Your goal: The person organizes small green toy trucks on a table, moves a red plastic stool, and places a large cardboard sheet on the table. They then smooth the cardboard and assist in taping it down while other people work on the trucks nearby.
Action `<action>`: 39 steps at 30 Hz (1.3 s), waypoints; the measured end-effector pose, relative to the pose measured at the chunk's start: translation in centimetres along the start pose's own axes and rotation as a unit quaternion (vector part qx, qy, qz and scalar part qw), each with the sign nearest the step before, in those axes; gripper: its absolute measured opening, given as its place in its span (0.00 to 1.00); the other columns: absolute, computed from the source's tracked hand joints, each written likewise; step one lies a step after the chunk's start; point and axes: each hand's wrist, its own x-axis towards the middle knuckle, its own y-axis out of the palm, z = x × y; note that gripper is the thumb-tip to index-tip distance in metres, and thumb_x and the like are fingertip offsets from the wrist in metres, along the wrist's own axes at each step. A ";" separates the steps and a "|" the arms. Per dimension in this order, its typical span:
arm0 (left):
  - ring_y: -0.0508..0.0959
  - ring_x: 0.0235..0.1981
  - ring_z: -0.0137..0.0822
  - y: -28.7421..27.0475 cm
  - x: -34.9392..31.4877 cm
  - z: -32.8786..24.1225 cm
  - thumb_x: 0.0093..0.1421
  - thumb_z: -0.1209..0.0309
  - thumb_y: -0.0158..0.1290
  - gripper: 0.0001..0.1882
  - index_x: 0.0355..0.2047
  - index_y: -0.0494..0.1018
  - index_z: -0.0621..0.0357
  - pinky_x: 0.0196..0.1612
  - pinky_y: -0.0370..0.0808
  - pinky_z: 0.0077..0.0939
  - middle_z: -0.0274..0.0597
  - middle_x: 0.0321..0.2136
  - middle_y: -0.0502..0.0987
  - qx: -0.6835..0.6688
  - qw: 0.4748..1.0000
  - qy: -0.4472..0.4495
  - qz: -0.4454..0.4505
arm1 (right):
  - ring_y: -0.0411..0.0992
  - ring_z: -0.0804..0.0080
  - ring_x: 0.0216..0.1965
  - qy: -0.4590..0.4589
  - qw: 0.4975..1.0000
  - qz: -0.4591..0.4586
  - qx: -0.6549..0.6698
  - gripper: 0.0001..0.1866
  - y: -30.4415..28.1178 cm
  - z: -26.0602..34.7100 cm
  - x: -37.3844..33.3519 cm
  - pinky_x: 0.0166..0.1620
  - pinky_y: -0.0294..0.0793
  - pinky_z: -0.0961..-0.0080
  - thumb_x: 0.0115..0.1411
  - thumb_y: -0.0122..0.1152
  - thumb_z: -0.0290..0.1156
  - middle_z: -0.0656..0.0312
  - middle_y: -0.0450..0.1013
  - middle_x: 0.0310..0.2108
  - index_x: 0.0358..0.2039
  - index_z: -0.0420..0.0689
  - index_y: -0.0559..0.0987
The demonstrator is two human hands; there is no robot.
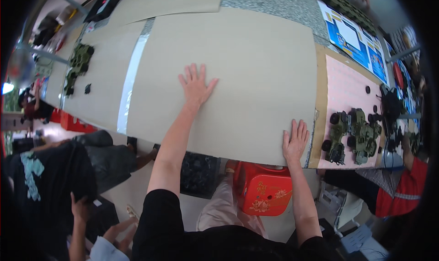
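Note:
A large flat sheet of greyish-beige cardboard (247, 69) covers the table in front of me. My left hand (196, 86) lies on the middle of it, palm down, with its fingers spread. Close to the sheet's near right corner rests my right hand (296, 141), also palm down, fingers stretched out. Neither hand holds anything. Along the left side of the sheet runs a strip of shiny clear tape (132, 82).
Green toy military vehicles (363, 135) stand on a pink sheet (338, 80) at right; others (80, 62) stand at left. Blue-and-white printed sheets (352, 37) lie far right. Below the table are a red stool (265, 192) and a dark crate (199, 174). People sit on both sides.

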 end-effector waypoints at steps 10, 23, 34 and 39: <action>0.42 0.65 0.48 -0.9 -0.2 -0.9 0.58 0.40 0.36 0.39 0.63 0.49 0.47 0.62 0.37 0.55 0.51 0.63 0.47 0.021 0.999 -0.011 0.034 | 0.53 0.50 0.59 0.045 0.989 0.014 0.142 0.26 -1.6 1.3 10.0 0.60 0.51 0.58 0.55 0.57 0.37 0.47 0.58 0.57 0.52 0.39 0.66; 0.41 0.65 0.49 -1.4 0.2 -1.1 0.58 0.42 0.38 0.38 0.63 0.48 0.50 0.62 0.36 0.54 0.51 0.64 0.45 0.028 0.998 -0.012 0.058 | 0.47 0.62 0.64 -0.026 1.000 -0.007 -0.014 0.33 6.0 -3.9 36.6 0.64 0.42 0.61 0.61 0.36 0.57 0.58 0.53 0.62 0.60 0.50 0.60; 0.40 0.65 0.51 -0.7 0.5 -1.6 0.59 0.44 0.38 0.38 0.63 0.47 0.51 0.62 0.36 0.56 0.53 0.63 0.45 0.034 0.998 0.003 0.052 | 0.43 0.64 0.65 -0.014 0.998 -0.055 0.000 0.34 8.0 -0.1 36.9 0.64 0.38 0.58 0.60 0.33 0.60 0.58 0.50 0.63 0.61 0.54 0.58; 0.41 0.65 0.53 -0.4 0.8 -0.8 0.58 0.44 0.40 0.38 0.63 0.48 0.52 0.61 0.35 0.58 0.55 0.63 0.46 0.017 0.999 0.002 0.045 | 0.49 0.60 0.63 -0.059 0.995 -0.076 -0.021 0.33 8.9 -0.1 37.5 0.62 0.44 0.51 0.59 0.37 0.59 0.54 0.55 0.61 0.58 0.51 0.62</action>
